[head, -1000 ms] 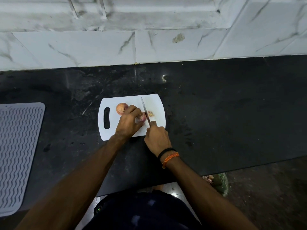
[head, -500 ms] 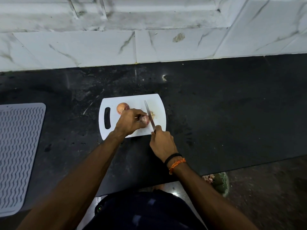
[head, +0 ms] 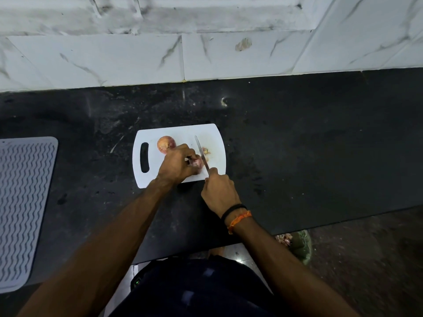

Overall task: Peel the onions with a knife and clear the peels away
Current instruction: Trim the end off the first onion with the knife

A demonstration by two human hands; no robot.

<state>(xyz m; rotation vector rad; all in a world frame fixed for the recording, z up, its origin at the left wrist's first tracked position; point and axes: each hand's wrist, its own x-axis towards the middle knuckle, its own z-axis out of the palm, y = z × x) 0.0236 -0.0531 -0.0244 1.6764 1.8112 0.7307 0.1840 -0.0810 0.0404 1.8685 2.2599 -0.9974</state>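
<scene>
So from my feed, nearest to me the right hand (head: 218, 191) is wrapped round the knife (head: 202, 154) handle, blade angled away across the white cutting board (head: 180, 131). Just past that, the left hand (head: 177, 164) is curled over the onion (head: 197, 163) it's working on, blade right against that onion's right side. Looks like we're mid-trim on the end or skin. Next I'd guess a short controlled cut with fingers tucked clear. Peel scraps (head: 206, 151) sit right of the blade, second onion (head: 166, 144) waits further back on the board.

Bare black counter (head: 320, 145) lies open right of the cutting board (head: 215, 133); a ribbed mat (head: 23, 202) occupies the far left.
</scene>
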